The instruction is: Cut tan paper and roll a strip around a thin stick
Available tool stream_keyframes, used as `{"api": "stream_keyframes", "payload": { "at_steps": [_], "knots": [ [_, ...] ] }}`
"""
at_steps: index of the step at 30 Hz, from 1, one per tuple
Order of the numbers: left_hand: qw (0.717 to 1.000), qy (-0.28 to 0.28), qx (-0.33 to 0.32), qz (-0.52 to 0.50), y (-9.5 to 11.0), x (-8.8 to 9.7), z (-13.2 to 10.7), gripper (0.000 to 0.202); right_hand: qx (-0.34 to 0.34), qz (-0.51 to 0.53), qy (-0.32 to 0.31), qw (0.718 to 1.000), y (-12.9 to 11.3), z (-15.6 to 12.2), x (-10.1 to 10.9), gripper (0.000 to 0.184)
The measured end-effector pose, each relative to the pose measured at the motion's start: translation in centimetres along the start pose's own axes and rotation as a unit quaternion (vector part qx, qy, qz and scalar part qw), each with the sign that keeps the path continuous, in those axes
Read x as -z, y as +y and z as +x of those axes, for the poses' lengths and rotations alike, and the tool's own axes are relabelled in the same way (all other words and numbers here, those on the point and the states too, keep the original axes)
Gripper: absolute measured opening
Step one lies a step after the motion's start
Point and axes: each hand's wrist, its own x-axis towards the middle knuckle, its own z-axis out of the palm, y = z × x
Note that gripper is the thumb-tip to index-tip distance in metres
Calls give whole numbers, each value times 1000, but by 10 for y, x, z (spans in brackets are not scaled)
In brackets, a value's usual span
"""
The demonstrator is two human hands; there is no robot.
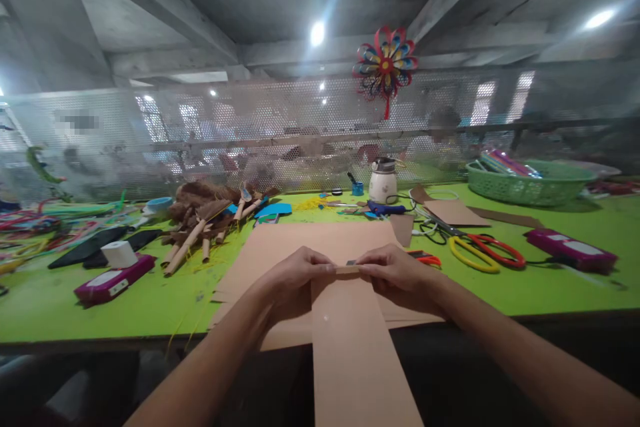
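A long tan paper strip (pixel 355 347) runs from the table edge toward me, over a stack of tan paper sheets (pixel 300 243) on the green table (pixel 150 300). My left hand (pixel 295 273) and my right hand (pixel 395 270) pinch the strip's far end from either side, fingers closed. A small dark piece shows at that end between my fingertips; I cannot make out what it is.
Red and yellow scissors (pixel 480 252) lie right of my hands, with a magenta box (pixel 570 250) and a green basket (pixel 530 183) beyond. At left are another magenta box (pixel 113 278), a tape roll (pixel 120 253), rolled brown paper tubes (pixel 200 230). A white kettle (pixel 383 180) stands by the mesh screen.
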Motion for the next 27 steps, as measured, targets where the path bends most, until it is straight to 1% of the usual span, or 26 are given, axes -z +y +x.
{"api": "stream_keyframes", "payload": {
  "at_steps": [2,4,7,9,12,14,15,16,19,21,23,27],
  "knots": [
    [997,20,-16,80,1,3,2,25,13,-7,-1,1000,1,1,-1,30],
    [988,35,-37,144,2,4,4,24,12,-25,8,1000,2,1,-2,33],
    [979,55,-62,185,2,-1,4,23,3,-33,16,999,3,1,-2,33],
    [972,78,-73,211,2,-6,2,24,-11,-6,11,1000,4,0,-1,32],
    [945,119,-112,282,1,-13,-3,29,-31,67,10,997,7,0,0,29],
    [931,133,-137,312,2,-15,-5,32,-40,107,9,993,8,-1,-1,29],
    [931,131,-139,313,2,-15,-5,31,-44,120,7,992,8,-1,-1,30],
    [936,125,-130,301,2,-14,-5,30,-47,129,6,991,8,-1,-1,30],
    [965,89,-87,230,1,-8,-4,29,-47,144,11,988,8,-1,-2,31],
    [975,73,-70,200,1,-1,-3,31,-41,143,17,989,8,-1,-1,31],
    [975,59,-62,208,2,5,-4,33,-37,133,20,990,9,-1,0,32],
    [965,17,-51,257,6,15,-3,34,-41,115,19,992,11,1,3,33]
  ]
}}
